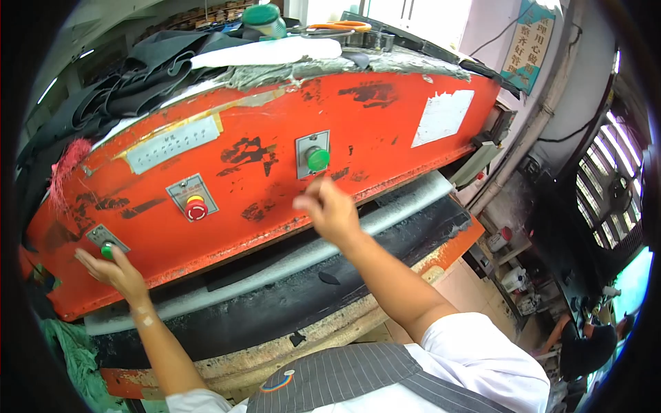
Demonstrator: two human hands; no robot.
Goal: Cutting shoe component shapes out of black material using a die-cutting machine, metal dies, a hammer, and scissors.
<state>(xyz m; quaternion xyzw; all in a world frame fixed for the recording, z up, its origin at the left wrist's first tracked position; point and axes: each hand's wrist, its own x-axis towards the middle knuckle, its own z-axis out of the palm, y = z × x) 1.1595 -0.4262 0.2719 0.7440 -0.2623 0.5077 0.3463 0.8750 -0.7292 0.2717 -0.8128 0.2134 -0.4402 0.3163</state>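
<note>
My left hand (118, 272) is open beside a green push button (107, 250) at the left end of a red machine (258, 199). Its thumb overlaps the button's edge; whether it touches, I cannot tell. My right hand (332, 212) is raised just below a larger green push button (317, 159), holding nothing, its thumb apart from its partly bent fingers. Between the two sits a red emergency stop button (195, 208) with a yellow collar. Under the red front lie a whitish pad edge (275, 275) and a dark bed (275, 303) with black scraps.
Dark fabric (138, 69), a white roll (268, 52), a green-lidded jar (264, 20) and orange-handled scissors (341, 26) lie on top of the machine. Green cloth (72, 358) hangs at lower left. A person (587, 347) is at far right, near a barred window (609, 179).
</note>
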